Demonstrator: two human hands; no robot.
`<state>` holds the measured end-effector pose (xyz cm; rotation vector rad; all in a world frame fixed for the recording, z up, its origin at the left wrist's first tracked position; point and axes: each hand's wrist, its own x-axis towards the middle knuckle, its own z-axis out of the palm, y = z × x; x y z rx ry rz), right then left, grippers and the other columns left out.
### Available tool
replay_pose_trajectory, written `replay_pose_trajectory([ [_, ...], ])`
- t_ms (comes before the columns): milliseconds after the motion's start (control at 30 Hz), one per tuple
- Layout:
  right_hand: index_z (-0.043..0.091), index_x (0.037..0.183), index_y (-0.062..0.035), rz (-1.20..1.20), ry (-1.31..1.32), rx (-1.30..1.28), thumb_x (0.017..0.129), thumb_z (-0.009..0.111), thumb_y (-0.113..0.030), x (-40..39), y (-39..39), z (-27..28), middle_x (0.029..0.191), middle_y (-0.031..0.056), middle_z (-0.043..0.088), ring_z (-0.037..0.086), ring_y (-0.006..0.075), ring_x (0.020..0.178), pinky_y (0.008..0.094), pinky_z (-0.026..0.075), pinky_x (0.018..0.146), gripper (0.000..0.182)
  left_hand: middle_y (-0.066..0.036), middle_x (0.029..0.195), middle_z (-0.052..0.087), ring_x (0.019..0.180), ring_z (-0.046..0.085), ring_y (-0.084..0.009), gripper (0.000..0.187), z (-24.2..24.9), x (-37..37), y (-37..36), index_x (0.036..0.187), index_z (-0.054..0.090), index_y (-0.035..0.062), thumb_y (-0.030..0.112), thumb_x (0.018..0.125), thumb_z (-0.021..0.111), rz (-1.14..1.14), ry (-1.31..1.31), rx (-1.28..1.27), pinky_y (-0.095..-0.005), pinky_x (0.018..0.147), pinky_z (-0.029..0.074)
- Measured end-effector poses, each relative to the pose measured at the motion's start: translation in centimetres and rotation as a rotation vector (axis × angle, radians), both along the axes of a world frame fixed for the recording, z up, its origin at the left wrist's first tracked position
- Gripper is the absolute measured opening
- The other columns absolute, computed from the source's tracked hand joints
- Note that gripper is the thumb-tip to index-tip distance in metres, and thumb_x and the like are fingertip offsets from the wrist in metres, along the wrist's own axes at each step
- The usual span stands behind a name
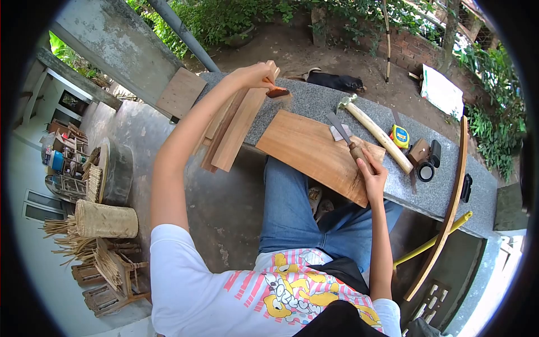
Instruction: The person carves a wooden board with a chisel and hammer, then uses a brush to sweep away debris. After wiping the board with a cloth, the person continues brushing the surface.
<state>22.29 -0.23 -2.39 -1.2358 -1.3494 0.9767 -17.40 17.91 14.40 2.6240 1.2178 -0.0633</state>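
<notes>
Left hand point(259, 74), upper centre of the frame, has its fingers clamped on leaning wooden planks point(238, 121); right hand point(371, 173) grips a chisel point(349, 141) lying on the board point(306, 147) atop the granite surface point(449, 194).

planks point(238, 121): a few long reddish-brown boards are leaning in a stack against the tabletop edge, upper ends sticking up past it.
chisel point(348, 143): its flat grey blade is pointing away, its brown wooden handle is lying over the wide board point(314, 151).
</notes>
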Motion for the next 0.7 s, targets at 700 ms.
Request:
replay_pose_trajectory([
  [700, 0.069, 0.119, -0.0039, 0.008, -0.018, 0.014, 0.084, 0.076, -0.019, -0.2, -0.1, 0.3, 0.112, 0.0151, 0.071, 0.064, 0.0180, 0.104, 0.0304, 0.046, 0.095, 0.039, -0.018, 0.081, 0.069, 0.072, 0.066, -0.0300, 0.018, -1.2, 0.0, -2.0, 0.095, 0.074, 0.0008, 0.015, 0.082, 0.073, 0.007, -0.096, 0.102, -0.0387, 0.065, 0.049],
])
